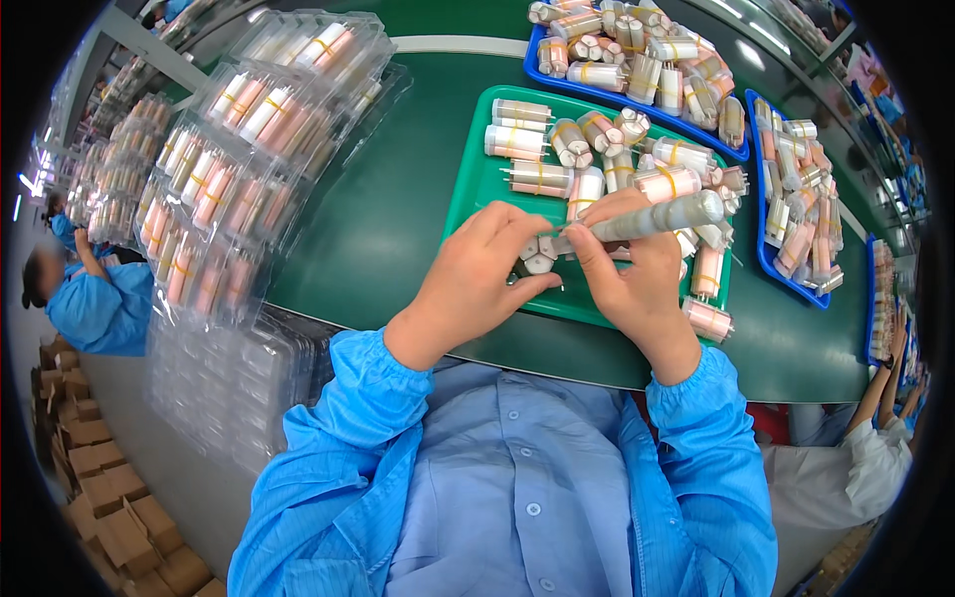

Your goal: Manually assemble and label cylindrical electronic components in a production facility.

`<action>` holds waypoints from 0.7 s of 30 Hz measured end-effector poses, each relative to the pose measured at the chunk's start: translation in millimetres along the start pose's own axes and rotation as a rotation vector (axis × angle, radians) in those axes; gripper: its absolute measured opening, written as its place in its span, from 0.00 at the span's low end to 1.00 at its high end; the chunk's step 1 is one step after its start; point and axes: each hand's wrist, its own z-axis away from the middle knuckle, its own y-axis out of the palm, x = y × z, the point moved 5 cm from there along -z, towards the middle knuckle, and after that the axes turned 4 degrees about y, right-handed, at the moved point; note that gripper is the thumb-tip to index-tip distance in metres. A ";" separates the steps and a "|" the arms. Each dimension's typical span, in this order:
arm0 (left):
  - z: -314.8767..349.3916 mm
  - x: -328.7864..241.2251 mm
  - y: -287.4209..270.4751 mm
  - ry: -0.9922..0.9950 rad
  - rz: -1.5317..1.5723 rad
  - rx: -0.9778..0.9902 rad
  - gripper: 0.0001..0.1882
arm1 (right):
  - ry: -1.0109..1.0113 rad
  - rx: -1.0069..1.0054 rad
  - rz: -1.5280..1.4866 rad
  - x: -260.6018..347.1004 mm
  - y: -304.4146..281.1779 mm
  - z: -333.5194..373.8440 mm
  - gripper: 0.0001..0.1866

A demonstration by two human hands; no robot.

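Note:
My left hand (479,267) has its thumb and fingers closed round a bundle of small tubes (538,261), their white ends facing up at me. My right hand (637,274) grips a long greyish-white cylinder (662,217) that slants up to the right. The cylinder's near end meets my fingertips close to the bundle; its exact kind is not clear. Both hands are over the near edge of a green tray (468,189). Similar pink and white tube bundles with yellow rubber bands (537,179) lie in that tray, mostly on its right side.
Blue trays (637,99) of bundles stand behind and to the right. Clear plastic trays filled with bundles (214,189) are stacked at the left of the green table (378,149). Below them sit more clear trays (219,383). Co-workers (99,298) are on both sides.

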 end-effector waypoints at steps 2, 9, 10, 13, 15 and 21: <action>-0.1 -0.9 -1.4 0.013 0.009 -0.034 0.27 | 0.027 -0.003 -0.013 0.9 0.4 0.1 0.07; 0.1 0.5 0.5 0.072 -0.006 -0.049 0.25 | 0.107 0.073 0.078 -1.6 4.8 4.4 0.06; -0.2 -0.9 -0.7 0.064 -0.020 -0.064 0.26 | 0.086 0.080 0.101 -1.7 5.5 4.5 0.06; 0.5 -3.6 -0.7 -0.008 -0.074 -0.104 0.26 | 0.037 0.073 0.144 -2.9 6.7 4.6 0.06; 5.3 2.2 4.7 -0.119 -0.125 -0.122 0.27 | 0.022 0.032 0.138 -3.7 6.2 5.0 0.08; 6.7 0.2 -0.1 0.016 0.090 -0.089 0.34 | 0.021 -0.049 -0.050 1.9 -6.3 0.6 0.09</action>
